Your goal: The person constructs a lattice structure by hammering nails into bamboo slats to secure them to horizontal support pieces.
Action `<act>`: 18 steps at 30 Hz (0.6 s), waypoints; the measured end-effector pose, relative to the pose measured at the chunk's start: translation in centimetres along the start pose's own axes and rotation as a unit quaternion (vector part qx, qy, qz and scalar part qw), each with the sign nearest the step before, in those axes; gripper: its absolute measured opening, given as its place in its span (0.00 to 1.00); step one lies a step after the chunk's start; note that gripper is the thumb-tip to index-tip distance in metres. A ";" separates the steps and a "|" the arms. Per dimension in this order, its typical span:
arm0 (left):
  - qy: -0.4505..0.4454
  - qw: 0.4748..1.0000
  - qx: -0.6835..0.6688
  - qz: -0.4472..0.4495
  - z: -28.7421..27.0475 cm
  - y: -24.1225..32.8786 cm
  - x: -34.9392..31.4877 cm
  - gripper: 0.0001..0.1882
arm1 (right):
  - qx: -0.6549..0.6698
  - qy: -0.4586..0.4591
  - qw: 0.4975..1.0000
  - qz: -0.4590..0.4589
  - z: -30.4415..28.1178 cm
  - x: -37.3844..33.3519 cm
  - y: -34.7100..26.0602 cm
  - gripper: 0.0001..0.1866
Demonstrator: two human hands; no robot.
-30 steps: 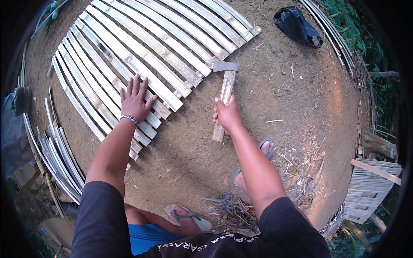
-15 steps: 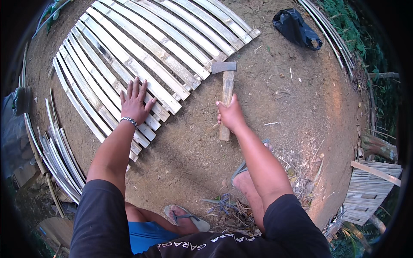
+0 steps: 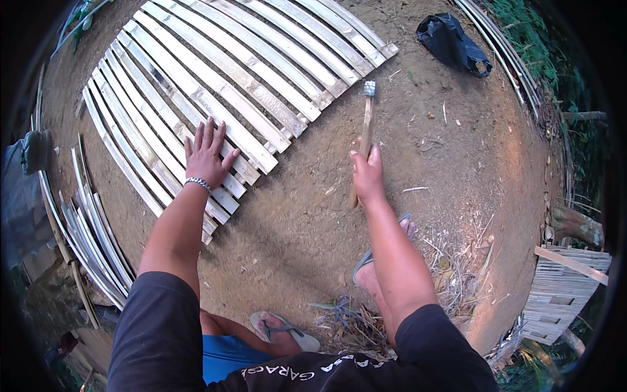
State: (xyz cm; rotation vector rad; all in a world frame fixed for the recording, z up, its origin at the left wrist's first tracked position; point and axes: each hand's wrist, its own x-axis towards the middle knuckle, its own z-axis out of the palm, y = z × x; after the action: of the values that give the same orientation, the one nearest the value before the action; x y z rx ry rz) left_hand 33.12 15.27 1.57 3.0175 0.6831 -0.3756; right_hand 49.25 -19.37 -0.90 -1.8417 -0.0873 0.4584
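A panel of pale split-bamboo slats [image 3: 258,154] lies on the ground at the upper left, its slats side by side with narrow gaps. My left hand [image 3: 209,157] rests flat on the slats close to their near ends, fingers spread. To the right of the panel, my right hand [image 3: 369,178] is wrapped round the wooden handle of a hatchet [image 3: 368,123]. Its metal head points away from me and stands clear of the slat ends, turned so that a small squarish face shows. Part of the handle is hidden by my fingers.
A black plastic bag [image 3: 453,44] lies at the upper right, near long poles [image 3: 499,49]. Loose bamboo strips [image 3: 98,242] lie at the left. Dry shavings [image 3: 450,268] and twigs are scattered near my sandalled feet. A small slatted panel [image 3: 555,297] stands at the far right.
The hatchet has moved to the right, away from the slat ends, and turned from showing its side to showing a narrow face. My left hand stays flat on the slats.
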 end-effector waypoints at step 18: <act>0.002 1.000 -0.007 -0.005 0.4 -0.9 -0.3 0.42 | 0.120 -0.111 0.967 0.196 4.2 -1.7 -7.1 0.14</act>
State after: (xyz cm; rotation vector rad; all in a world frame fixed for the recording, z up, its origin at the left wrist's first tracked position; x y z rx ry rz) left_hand 32.39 15.92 1.29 3.0034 0.6993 -0.3622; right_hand 47.45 -13.83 5.09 -1.5626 0.1783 0.9108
